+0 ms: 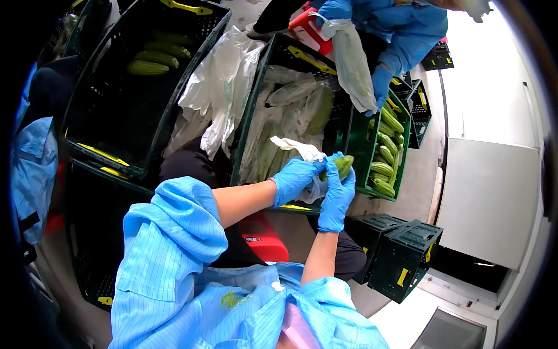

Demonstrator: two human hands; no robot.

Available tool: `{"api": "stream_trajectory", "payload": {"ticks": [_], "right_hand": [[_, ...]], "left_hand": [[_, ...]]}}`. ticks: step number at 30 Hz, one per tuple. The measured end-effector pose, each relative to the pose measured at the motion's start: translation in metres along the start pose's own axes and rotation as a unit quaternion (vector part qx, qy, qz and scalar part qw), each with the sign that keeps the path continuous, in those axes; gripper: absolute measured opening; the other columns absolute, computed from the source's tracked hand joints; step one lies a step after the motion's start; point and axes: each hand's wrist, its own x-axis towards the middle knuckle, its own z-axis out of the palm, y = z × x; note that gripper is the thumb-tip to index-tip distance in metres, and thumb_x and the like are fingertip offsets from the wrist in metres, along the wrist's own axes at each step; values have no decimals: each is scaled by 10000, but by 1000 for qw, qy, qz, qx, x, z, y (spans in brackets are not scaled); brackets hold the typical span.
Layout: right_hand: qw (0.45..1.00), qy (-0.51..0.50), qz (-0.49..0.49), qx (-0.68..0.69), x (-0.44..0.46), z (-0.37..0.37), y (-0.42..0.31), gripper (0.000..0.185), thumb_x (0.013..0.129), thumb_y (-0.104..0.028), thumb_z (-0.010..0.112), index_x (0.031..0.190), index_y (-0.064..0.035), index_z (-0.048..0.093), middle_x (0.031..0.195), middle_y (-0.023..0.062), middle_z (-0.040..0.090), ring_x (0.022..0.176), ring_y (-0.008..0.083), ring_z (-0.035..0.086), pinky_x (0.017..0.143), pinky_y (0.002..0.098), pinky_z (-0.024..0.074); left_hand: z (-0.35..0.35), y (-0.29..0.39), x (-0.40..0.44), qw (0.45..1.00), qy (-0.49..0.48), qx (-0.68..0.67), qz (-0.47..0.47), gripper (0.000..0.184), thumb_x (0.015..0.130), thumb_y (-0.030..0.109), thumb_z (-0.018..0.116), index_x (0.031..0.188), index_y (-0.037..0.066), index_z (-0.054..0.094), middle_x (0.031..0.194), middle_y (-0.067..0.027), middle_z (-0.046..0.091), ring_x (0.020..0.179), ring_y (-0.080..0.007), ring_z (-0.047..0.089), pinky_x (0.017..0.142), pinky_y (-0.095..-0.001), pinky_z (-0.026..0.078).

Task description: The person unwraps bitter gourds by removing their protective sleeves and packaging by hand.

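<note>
My left hand [297, 179], in a blue glove, is closed on the gathered end of a thin white plastic bag [297, 148]. Beside it my gloved right hand [337, 196] has its fingers wrapped round a green gourd [344, 167], whose tapered end sticks out past the fingers. Part of the bag hangs below the hands, around the gourd's lower part; how far it covers the gourd is hidden. Under both hands stands a dark crate [247, 131] with several bagged gourds [285, 110] lying in it.
Loose white bags [224, 87] drape over the crate edge at left. Another dark crate [110, 110] contains several bare gourds [152, 61]. A green crate [363, 151] full of gourds stands right. Opposite, a co-worker's gloved hands [381, 84] hold a bagged gourd [352, 64]. Stacked crates [407, 256] stand lower right.
</note>
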Motion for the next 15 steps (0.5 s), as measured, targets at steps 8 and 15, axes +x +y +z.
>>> {"api": "stream_trajectory", "payload": {"ticks": [8,15], "right_hand": [[994,41,-60,82,-18,-48,-10,513,880,-272,619,1309,-2,532,1310,129,563,1181,258,545,1048,417,410],[987,59,-87,118,-24,-73,-15,588,895,-307,540,1389,-4,436,1407,154,485,1280,292,474,1098,466,365]], "left_hand": [[0,11,1,996,-39,69,-47,298,971,323,562,1095,56,610,982,-88,670,795,-172,657,602,-320,537],[4,3,15,990,-105,58,-74,382,933,374,603,1100,32,627,1012,-117,680,894,-258,667,838,-375,529]]}}
